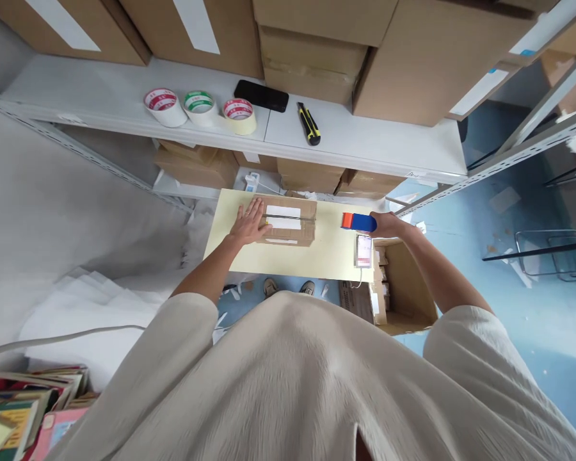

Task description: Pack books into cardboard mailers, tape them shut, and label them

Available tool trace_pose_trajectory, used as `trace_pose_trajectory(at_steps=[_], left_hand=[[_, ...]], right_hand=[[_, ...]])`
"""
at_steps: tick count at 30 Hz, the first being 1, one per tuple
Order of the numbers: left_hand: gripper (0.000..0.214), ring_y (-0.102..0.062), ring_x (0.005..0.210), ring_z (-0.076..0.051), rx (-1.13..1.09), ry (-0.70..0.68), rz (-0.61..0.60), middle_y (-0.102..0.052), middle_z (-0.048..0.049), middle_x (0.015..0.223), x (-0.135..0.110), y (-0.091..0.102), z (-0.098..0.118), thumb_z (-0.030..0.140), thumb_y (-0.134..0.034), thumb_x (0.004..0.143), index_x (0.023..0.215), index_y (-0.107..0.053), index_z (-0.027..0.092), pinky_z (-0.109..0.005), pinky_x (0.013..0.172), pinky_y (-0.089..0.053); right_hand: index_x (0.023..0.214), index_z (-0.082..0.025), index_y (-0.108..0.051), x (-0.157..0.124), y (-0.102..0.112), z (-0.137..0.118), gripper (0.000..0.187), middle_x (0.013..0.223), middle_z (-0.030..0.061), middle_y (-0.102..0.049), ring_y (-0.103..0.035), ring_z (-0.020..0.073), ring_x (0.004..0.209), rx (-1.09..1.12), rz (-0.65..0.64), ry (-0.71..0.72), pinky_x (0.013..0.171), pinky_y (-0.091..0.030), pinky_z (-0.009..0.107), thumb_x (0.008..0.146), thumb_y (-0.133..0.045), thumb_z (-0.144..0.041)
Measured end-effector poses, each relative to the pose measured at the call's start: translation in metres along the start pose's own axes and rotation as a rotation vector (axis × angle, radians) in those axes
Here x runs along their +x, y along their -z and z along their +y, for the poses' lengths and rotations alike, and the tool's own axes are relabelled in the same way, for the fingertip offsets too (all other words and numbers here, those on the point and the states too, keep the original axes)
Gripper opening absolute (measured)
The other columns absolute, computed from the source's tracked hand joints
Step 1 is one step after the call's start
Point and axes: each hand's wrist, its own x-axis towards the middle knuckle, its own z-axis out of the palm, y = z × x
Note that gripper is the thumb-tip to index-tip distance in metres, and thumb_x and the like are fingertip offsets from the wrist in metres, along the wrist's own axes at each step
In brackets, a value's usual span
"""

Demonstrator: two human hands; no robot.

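Observation:
A brown cardboard box (308,234) with a white label lies on the pale yellow table (249,259). My left hand (250,224) rests flat on the left end of its top, fingers stretched out. Across the label runs a dark line along the box's length. To the right of the box, my right hand (386,225) is closed around a blue and orange tape dispenser (362,222), held apart from the box. Just below the dispenser, a phone (363,251) with a lit screen lies at the table's right edge, a cable running from it.
On the grey shelf (365,137) beyond the table are three tape rolls (200,109), a black phone (262,95) and a yellow-black utility knife (309,123). Large cartons (413,57) stand behind them. An open carton (410,288) holding small packages stands right of the table.

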Motion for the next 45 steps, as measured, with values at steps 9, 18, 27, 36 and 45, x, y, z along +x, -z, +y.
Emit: trace_pose_trajectory(at_steps=[9,18,27,36,45], left_hand=[[0.089,-0.018,0.19,-0.038,-0.072,0.193,0.057,-0.022,-0.0184,0.202,0.02,-0.008,0.02,0.049,-0.045,0.115,0.194,-0.029,0.011,-0.068,0.154,-0.008],[0.091,-0.01,0.191,-0.039,-0.071,0.257,0.1,-0.016,-0.0222,0.203,0.02,-0.024,0.036,0.055,-0.041,0.118,0.193,-0.026,0.006,-0.066,0.154,-0.008],[0.092,-0.008,0.192,-0.039,-0.054,0.23,0.14,-0.018,-0.0226,0.203,0.016,-0.031,0.036,0.054,-0.038,0.117,0.194,-0.022,0.007,-0.067,0.154,-0.007],[0.095,-0.004,0.192,-0.041,-0.035,0.229,0.098,-0.011,-0.0245,0.203,0.018,-0.029,0.039,0.054,-0.035,0.117,0.194,-0.018,0.0,-0.067,0.154,-0.004],[0.096,-0.006,0.192,-0.04,-0.09,0.22,0.129,-0.012,-0.0243,0.203,0.016,-0.029,0.04,0.058,-0.037,0.117,0.194,-0.017,0.004,-0.069,0.153,-0.003]], right_hand=[[0.134,-0.022,-0.065,0.047,-0.038,-0.017,0.052,0.116,0.0151,-0.085,-0.08,0.038,0.114,0.007,-0.056,0.017,0.118,-0.049,0.048,0.087,-0.086,-0.034],[0.146,-0.016,-0.068,0.075,-0.048,-0.093,0.058,0.129,0.0209,-0.083,-0.08,0.0371,0.122,-0.031,-0.132,0.006,0.115,-0.049,0.046,0.091,-0.084,-0.028],[0.144,-0.019,-0.071,0.093,-0.037,-0.118,0.061,0.127,0.0184,-0.085,-0.081,0.0362,0.117,-0.192,-0.131,0.035,0.113,-0.046,0.047,0.086,-0.087,-0.027],[0.15,-0.015,-0.071,0.107,-0.022,-0.13,0.067,0.137,0.0224,-0.082,-0.079,0.0398,0.125,-0.335,-0.096,0.069,0.117,-0.043,0.05,0.089,-0.09,-0.035],[0.142,-0.018,-0.072,0.092,-0.051,-0.152,0.067,0.124,0.0208,-0.085,-0.082,0.0418,0.123,-0.162,-0.097,-0.057,0.121,-0.045,0.055,0.089,-0.096,-0.052]])
